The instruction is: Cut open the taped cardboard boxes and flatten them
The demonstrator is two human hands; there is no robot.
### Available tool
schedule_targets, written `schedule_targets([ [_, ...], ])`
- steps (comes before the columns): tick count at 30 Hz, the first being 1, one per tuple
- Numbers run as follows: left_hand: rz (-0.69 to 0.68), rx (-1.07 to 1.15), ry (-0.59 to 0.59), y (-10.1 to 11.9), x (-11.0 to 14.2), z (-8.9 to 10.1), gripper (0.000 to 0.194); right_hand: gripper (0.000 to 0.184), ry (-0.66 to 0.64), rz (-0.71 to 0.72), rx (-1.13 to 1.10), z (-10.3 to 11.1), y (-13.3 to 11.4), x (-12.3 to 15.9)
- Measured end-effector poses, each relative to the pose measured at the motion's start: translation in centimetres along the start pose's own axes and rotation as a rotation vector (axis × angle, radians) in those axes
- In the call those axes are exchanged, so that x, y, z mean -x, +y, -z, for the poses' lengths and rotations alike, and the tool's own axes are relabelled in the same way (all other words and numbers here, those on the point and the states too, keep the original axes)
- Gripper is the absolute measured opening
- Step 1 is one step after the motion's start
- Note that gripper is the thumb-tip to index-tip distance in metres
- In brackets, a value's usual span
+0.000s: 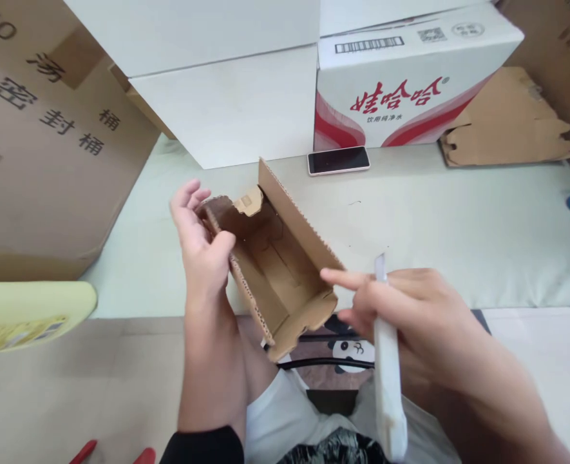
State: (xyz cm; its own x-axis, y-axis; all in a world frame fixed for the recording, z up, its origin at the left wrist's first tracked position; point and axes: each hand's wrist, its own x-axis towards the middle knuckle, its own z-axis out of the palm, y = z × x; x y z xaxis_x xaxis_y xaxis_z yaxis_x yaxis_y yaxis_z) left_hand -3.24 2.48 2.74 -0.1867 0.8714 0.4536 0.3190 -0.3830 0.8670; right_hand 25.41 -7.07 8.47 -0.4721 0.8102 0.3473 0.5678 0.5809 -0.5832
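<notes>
A small open cardboard box (285, 258), brown inside with jagged cut edges, is held tilted above my lap. My left hand (202, 238) is closed on its left wall, with the thumb over the edge on the inner side. In my right hand (400, 303) is a white-handled utility knife (389, 386), its blade end pointing up and away from me. The right index finger reaches out and touches the near right corner of the box. Part of the left fingers is hidden behind the cardboard.
White cartons (236, 109) line the back of the pale table (434, 219), with a phone (339, 160) lying before them. Flattened cardboard (507, 129) lies at back right. A large brown carton (62, 142) and a yellow-green object (28, 309) stand at left.
</notes>
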Motion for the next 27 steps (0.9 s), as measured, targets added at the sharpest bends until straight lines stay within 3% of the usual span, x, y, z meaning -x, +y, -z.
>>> schedule_targets([
  [3, -0.005, 0.286, 0.116, -1.1, 0.3, 0.9, 0.066, 0.019, 0.086, -0.006, 0.126, -0.6, 1.1, -0.6],
  [6, -0.003, 0.363, 0.097, -1.8, 0.5, 0.8, 0.050, 0.020, 0.168, -0.064, 0.186, -2.2, 2.5, -1.5],
  [8, -0.026, 0.330, 0.055, -2.3, 0.7, 0.4, 0.043, 0.023, 0.249, -0.093, 0.212, -3.6, 3.4, -1.9],
  [11, -0.135, 0.164, 0.026, -3.2, 1.2, -0.3, 0.048, 0.035, 0.441, -0.079, 0.178, -5.6, 4.5, -2.3],
  [15, -0.195, -0.042, -0.002, -4.4, 2.0, -0.6, 0.056, 0.048, 0.676, -0.075, -0.033, -6.8, 5.2, -2.5],
  [17, -0.174, -0.075, 0.004, -4.6, 2.3, -0.5, 0.053, 0.040, 0.612, -0.064, -0.256, -6.8, 5.2, -2.5],
  [19, -0.183, -0.126, 0.016, -4.4, 2.4, -0.4, 0.046, 0.032, 0.447, -0.014, -0.421, -6.7, 5.2, -2.5],
  [22, -0.305, -0.266, -0.040, -3.7, 2.4, -0.4, 0.031, 0.031, 0.243, 0.057, -0.411, -6.2, 5.1, -2.4],
  [24, -0.395, -0.351, -0.116, -3.2, 2.4, -0.6, 0.032, 0.033, 0.183, 0.064, -0.395, -6.0, 4.9, -2.2],
  [27, -0.427, -0.402, -0.181, -3.0, 2.3, -0.8, 0.036, 0.029, 0.205, 0.029, -0.485, -5.9, 4.8, -1.9],
])
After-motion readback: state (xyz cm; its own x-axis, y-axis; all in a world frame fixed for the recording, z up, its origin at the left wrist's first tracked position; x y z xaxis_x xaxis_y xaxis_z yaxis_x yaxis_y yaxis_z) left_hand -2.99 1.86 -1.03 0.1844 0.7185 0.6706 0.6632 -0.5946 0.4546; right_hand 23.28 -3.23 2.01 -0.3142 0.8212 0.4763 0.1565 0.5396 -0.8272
